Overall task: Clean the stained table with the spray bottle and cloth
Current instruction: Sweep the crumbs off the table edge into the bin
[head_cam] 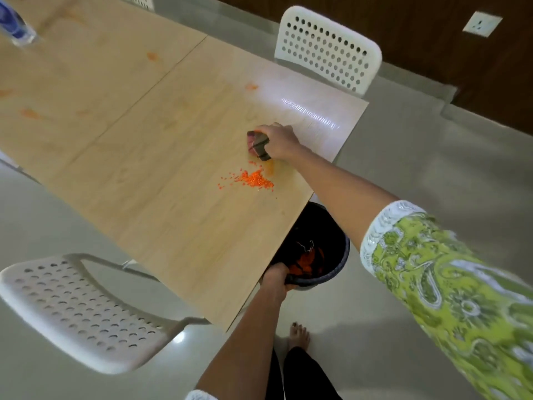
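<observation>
My right hand (278, 141) grips a dark, bunched cloth (257, 142) pressed on the light wooden table (161, 180), just beyond a pile of orange crumbs (253, 179). Faint orange stains (30, 113) mark the table further left and near the far edge. My left hand (275, 280) holds the rim of a dark bin (331, 269) just below the table's near edge; orange scraps lie inside it. A blue spray bottle (14, 23) stands at the table's far left corner, partly cut off and blurred.
A white perforated chair (327, 49) stands at the table's far side and another (78, 310) at the near left. Grey floor surrounds the table. My bare foot (298, 336) is on the floor beneath the bin. A wall socket (481, 23) sits on the dark wall.
</observation>
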